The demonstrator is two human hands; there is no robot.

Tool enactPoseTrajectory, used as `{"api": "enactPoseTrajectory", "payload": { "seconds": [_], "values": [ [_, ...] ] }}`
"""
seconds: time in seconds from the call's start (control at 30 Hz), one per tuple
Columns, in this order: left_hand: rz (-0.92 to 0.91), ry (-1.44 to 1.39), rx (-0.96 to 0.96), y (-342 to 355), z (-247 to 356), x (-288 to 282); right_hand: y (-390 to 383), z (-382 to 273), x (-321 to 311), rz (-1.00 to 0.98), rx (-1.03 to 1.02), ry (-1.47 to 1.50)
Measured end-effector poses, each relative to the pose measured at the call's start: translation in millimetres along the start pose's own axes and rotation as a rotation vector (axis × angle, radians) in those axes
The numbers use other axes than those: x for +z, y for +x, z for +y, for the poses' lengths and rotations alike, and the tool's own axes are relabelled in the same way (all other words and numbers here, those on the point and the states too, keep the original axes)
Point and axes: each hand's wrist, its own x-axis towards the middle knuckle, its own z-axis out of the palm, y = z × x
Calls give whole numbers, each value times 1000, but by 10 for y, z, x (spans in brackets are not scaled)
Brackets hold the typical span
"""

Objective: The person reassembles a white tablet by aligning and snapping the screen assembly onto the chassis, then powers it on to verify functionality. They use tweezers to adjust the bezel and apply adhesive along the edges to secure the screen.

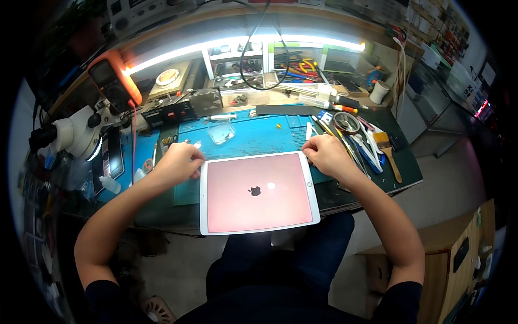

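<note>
A white-framed tablet (258,208) lies in front of me, its screen lit pale pink with a dark logo in the middle. Its far part lies over the blue work mat (251,137), while the near edge reaches past the bench's front, above my lap. My left hand (182,161) is closed at the far left corner, fingers curled against the frame. At the far right corner my right hand (327,153) pinches the edge between thumb and fingers. The fingertips beneath the tablet are hidden.
A microscope (73,132) and an orange multimeter (112,81) stand at the left. Right of the mat lie a wooden-handled brush (389,154), a tape roll (347,122) and several hand tools. A clear plastic tray (221,133) sits beyond the tablet. A black cable (243,54) hangs overhead.
</note>
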Motion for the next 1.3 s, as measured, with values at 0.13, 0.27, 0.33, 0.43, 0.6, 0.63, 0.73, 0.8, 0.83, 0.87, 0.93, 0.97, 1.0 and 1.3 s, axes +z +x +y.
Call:
{"api": "enactPoseTrajectory", "payload": {
  "seconds": [0.13, 0.27, 0.33, 0.43, 0.6, 0.63, 0.73, 0.8, 0.83, 0.87, 0.93, 0.97, 1.0, 1.3],
  "values": [
    [-9, -19, -13, 27, 18, -4, 27, 46, 19, 11, 12, 9],
    [-61, 33, -57, 51, 122, -58, 14, 41, 25, 20, -6, 11],
    [-90, 60, -70, 77, 141, -85, 4, 26, 15, 25, -10, 0],
    [-120, 94, -57, 120, 120, -102, 2, 29, 20, 20, -9, 3],
    [-159, 173, -87, 166, 240, -127, 8, 40, 6, 6, -13, 8],
    [-160, 178, -79, 183, 235, -126, 10, 50, -5, 1, -14, 6],
    [-162, 161, -86, 221, 198, -139, 37, 46, -10, -22, 14, 30],
    [-164, 106, -131, 235, 236, -146, 30, 43, -27, -55, 49, 72],
    [-170, 91, -122, 256, 197, -159, 30, 29, -42, -62, 50, 81],
    [-173, 115, -115, 258, 180, -159, 29, 20, -52, -67, 52, 92],
    [-183, 159, -97, 266, 201, -155, 36, 53, -48, -68, 66, 141],
    [-241, 274, -72, 297, 198, -167, 29, 76, -59, -62, 69, 173],
    [-228, 272, -75, 296, 202, -174, 21, 104, -80, -56, 73, 206],
    [-15, 337, 57, -90, 277, 72, -37, 593, -643, 147, 127, -268]
  ]
}}
